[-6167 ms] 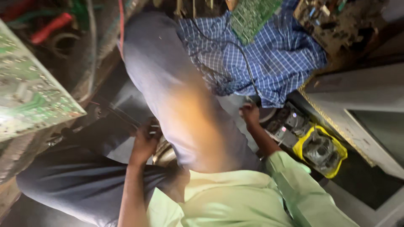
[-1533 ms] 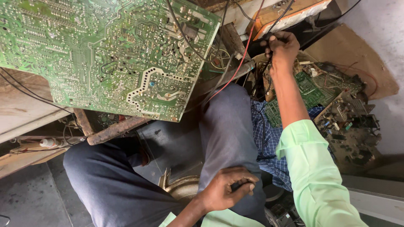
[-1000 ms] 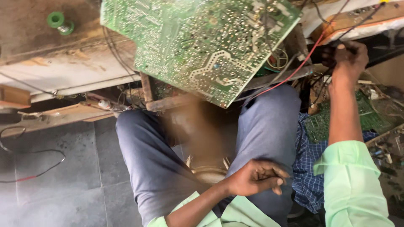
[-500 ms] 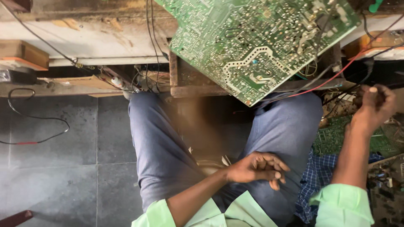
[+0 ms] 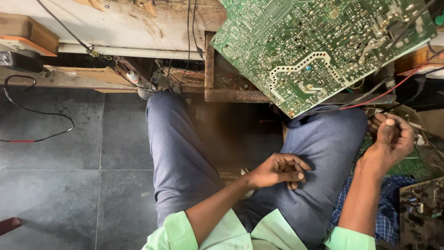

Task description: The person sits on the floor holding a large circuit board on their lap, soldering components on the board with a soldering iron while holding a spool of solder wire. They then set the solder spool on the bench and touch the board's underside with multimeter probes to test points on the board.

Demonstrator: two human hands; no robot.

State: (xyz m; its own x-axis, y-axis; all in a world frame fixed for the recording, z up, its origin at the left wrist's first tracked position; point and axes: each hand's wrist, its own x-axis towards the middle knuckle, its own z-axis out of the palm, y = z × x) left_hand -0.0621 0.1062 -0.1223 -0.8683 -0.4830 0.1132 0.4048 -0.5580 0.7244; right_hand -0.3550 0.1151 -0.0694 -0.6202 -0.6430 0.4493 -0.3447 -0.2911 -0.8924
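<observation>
Below the counter edge: I see my 2 hands over my lap, both legs in grey trousers [image 5: 185, 153].
Left hand: my left hand [image 5: 280, 170] rests on the inner right thigh, fingers [image 5: 296, 176] curled loosely inward; I cannot make out anything held in them.
Right hand: my right hand [image 5: 391, 139] is raised at the right knee, fingers bunched together with the thumb tip up, closed on thin wires [image 5: 377, 111] that I can only partly see.
Circuit board: the large green circuit board [image 5: 319, 46] lies solder side up, tilted, overhanging the counter [image 5: 138, 28] edge just above my right knee.
Red wire: a red wire [image 5: 393, 88] runs from under the board's lower corner up to the right edge, passing just above my right hand.
Floor: grey floor tiles [image 5: 55, 185] on the left, with a black cable [image 5: 41, 134] looping across them.
Right side: a blue checked cloth [image 5: 393, 203] lies beside my right forearm, with another circuit board [image 5: 423, 208] at the lower right corner.
Sleeves: pale green cuffs [image 5: 175, 231] on both arms.
</observation>
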